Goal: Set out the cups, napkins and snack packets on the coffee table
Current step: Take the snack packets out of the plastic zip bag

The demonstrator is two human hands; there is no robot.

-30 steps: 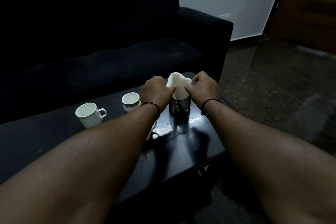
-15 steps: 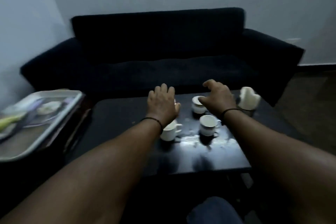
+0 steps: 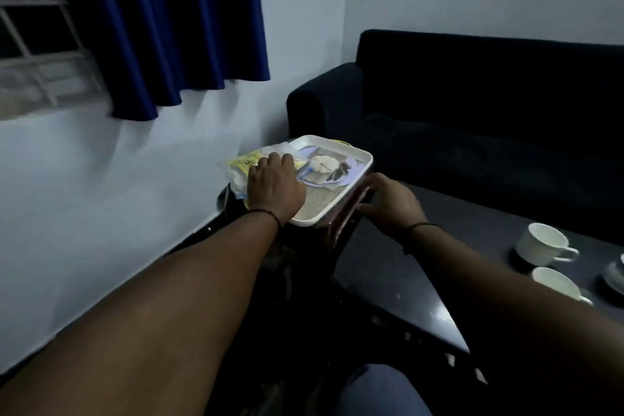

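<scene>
A white tray [image 3: 358, 155] with a printed picture sits on a small dark side stand left of the black coffee table [image 3: 398, 267]. Yellow and clear snack packets [image 3: 243, 161] lie at the tray's left side. My left hand [image 3: 275, 186] rests on top of these packets, fingers spread forward, no grasp evident. My right hand [image 3: 388, 201] hovers at the tray's right edge, fingers apart, holding nothing. Two white cups [image 3: 540, 243] [image 3: 553, 282] stand on the table at the right, and a third thing is cut off by the frame edge. No napkins are in view.
A black sofa [image 3: 472, 111] runs behind the table. A white wall with a blue curtain [image 3: 169, 27] and a barred window [image 3: 30, 44] is at the left. My knee in blue cloth [image 3: 378, 392] is at the bottom.
My view has swung left from the cups and napkin holder to the tray. Both hands left the napkins, passed over the cups and now reach the tray.
</scene>
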